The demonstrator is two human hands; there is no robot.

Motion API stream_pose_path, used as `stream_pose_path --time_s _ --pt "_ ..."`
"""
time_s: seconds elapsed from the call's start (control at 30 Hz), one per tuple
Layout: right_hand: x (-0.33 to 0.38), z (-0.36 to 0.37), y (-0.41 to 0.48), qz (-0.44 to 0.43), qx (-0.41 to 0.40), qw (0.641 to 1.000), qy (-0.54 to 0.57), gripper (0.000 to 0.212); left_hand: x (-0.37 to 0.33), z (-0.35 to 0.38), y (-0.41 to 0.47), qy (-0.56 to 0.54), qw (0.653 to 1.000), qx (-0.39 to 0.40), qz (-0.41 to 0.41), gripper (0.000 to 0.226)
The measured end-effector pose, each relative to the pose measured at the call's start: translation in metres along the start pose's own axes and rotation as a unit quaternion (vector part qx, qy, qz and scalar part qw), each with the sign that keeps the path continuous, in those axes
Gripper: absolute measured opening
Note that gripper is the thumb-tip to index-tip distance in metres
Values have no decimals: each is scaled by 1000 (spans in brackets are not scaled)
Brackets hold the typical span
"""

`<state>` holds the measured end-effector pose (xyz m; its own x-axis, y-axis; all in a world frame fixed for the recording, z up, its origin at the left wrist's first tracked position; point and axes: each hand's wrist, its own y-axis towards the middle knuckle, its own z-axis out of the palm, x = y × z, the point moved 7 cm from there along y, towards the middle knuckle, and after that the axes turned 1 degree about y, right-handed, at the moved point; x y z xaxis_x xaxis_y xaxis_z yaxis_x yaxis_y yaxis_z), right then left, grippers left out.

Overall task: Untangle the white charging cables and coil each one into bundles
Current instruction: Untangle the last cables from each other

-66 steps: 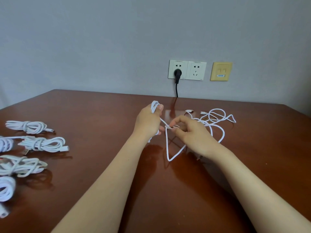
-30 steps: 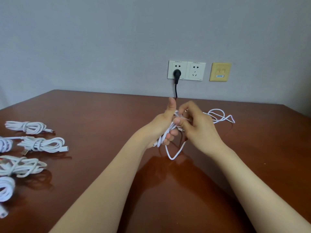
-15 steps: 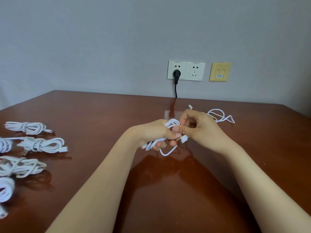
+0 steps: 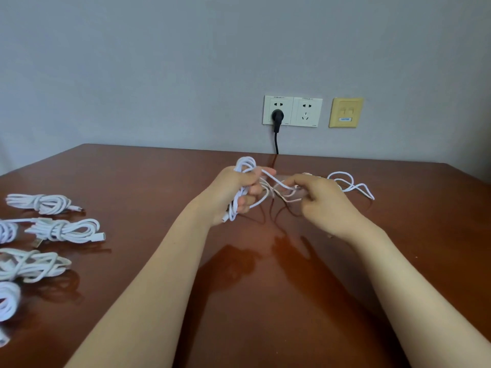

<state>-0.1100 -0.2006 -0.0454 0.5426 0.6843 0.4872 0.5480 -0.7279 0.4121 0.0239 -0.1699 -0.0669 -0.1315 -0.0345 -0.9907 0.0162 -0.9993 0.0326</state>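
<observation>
Bundles (image 4: 62,229) lie finished at nine o'clock; left hand (image 4: 231,192) curls fingers (image 4: 245,197) round a half-wound coil (image 4: 245,164) (right hand (image 4: 322,201) pinches its loose tail (image 4: 269,177)).

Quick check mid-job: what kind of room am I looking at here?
Probably an indoor office or home desk: a glossy brown wooden table against a plain grey wall, with double wall sockets, one holding a black plug, and a yellowed wall plate.

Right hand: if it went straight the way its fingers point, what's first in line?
Probably the left hand, which grips the half-coiled cable. The right hand points leftward along the loose strands it pinches, and only those strands span the gap. With one view, depth is uncertain.
</observation>
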Motion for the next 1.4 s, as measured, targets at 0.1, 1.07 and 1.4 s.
stream_pose_path --time_s 0.1,1.07,1.4 --pt "-8 -13 1 32 -78 993 78 58 -3 -14 1 -74 995 -62 11 24" --pt "15 -2 -5 -25 -112 990 77 12 1 25 2 61 998 -5 29 14" --pt "24 4 -8 -7 29 956 291 23 3 37 -9 140 985 105 -9 24"
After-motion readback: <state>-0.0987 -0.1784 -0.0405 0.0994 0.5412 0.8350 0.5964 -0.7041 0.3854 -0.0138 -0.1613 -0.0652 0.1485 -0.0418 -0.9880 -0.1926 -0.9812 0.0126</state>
